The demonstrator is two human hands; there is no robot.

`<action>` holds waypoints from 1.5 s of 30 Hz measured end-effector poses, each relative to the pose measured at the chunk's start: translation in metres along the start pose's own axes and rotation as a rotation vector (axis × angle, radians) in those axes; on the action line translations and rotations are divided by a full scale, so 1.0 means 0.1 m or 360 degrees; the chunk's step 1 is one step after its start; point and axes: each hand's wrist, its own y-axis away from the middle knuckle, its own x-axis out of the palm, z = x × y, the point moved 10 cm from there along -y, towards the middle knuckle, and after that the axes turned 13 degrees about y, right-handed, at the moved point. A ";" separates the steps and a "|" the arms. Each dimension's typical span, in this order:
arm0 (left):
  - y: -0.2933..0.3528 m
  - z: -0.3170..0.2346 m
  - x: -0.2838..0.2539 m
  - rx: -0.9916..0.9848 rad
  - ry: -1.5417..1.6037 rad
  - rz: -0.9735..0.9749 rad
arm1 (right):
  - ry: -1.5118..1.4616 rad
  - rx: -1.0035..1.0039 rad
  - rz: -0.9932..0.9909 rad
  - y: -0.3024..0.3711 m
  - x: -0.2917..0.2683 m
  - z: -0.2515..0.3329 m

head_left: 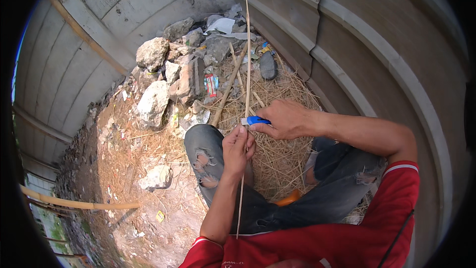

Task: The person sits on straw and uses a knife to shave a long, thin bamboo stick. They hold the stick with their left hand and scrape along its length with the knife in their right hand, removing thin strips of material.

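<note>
A long, thin strip of pale wood or bamboo (248, 49) runs upright through the view, from the top edge down to my lap. My left hand (236, 146) pinches it in front of my knees, the fingers closed round it. Just above, my right hand (285, 120) grips a blue-handled utility knife (258, 119). Its short, light blade lies across the strip, close to my left fingertips, and seems to touch it. Straw-like shavings (282, 164) cover the ground between my legs. Something orange (287, 198), its kind unclear, lies partly hidden by my leg.
Corrugated metal sheeting (377, 59) curves along the right side, and a grey panel wall (163, 0) stands at the back left. Large rocks (152, 104), sticks (230, 84) and litter (211, 84) lie ahead of me. A bamboo pole (84, 203) juts in from the left.
</note>
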 end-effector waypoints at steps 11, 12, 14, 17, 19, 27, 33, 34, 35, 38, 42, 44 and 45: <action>-0.04 -0.07 0.02 0.0095 -0.0191 0.0049 | 0.0211 0.0076 -0.0424 -0.21 -0.40 -0.33; -0.03 -0.06 0.03 0.0088 -0.0198 0.0067 | 0.0191 0.0095 -0.0369 -0.22 -0.43 -0.38; -0.02 -0.06 0.05 0.0075 -0.0211 0.0103 | 0.0152 0.0131 -0.0260 -0.20 -0.47 -0.45; -0.09 -0.11 0.10 0.0070 -0.0129 0.0169 | 0.0132 0.0025 -0.0100 -0.13 -0.22 -0.24; -0.11 -0.10 -0.01 0.0014 -0.0066 0.0038 | 0.0120 -0.0011 0.0071 -0.06 -0.01 0.05; 0.09 0.00 -0.13 0.0018 -0.0437 -0.0006 | 0.0380 0.0080 -0.0255 -0.25 -0.38 -0.51; 0.19 -0.07 -0.08 0.0189 -0.0879 0.0079 | 0.0361 0.0372 -0.0359 -0.34 -0.68 -0.94; 0.24 -0.03 -0.08 0.0195 -0.0881 0.0151 | 0.0390 0.0408 -0.0389 -0.33 -0.76 -1.05; 0.29 0.00 -0.06 0.0201 -0.0882 0.0223 | 0.0418 0.0443 -0.0420 -0.30 -0.81 -1.17; 0.35 0.13 -0.07 0.0122 -0.0876 0.0233 | 0.0491 0.0535 -0.0488 -0.23 -0.91 -1.43; 0.44 0.23 -0.11 0.0156 -0.0860 0.0276 | 0.0543 0.0620 -0.0527 -0.19 -1.00 -1.60; 0.44 0.28 -0.14 0.0110 -0.0794 0.0282 | 0.0538 0.0587 -0.0577 -0.16 -0.99 -1.65; 0.43 0.27 -0.19 0.0091 -0.0780 0.0269 | 0.0499 0.0557 -0.0594 -0.19 -0.98 -1.63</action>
